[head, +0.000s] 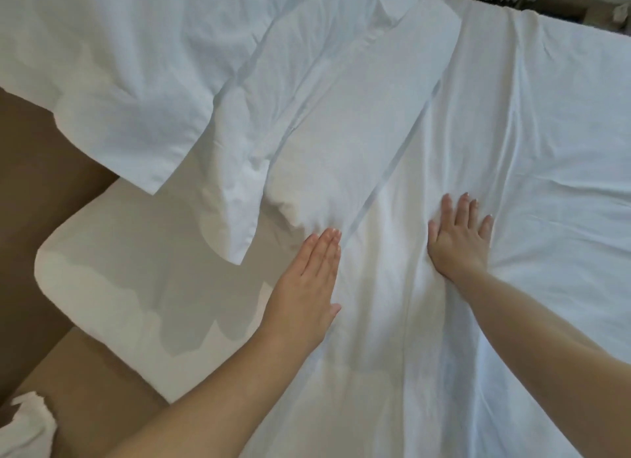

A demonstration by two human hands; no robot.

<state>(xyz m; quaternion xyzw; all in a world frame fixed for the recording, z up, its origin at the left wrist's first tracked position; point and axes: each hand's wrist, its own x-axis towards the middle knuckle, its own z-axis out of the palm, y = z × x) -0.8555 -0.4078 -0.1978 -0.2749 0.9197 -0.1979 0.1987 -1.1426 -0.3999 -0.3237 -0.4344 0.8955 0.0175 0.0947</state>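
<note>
Left hand (307, 280) and right hand (457, 239) are pressing flat, fingers straight, gripping nothing, smoothing white duvet (375, 338); pillows (136, 65) already placed, creases (553, 181) at right likely needing more passes.

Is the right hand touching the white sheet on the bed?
Touching. The head view shows the right hand lying flat on the white sheet, fingers spread, with creases gathering at its palm.

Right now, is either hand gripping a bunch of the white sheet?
No, the left hand and right hand both lie flat on the sheet with straight fingers.
</note>
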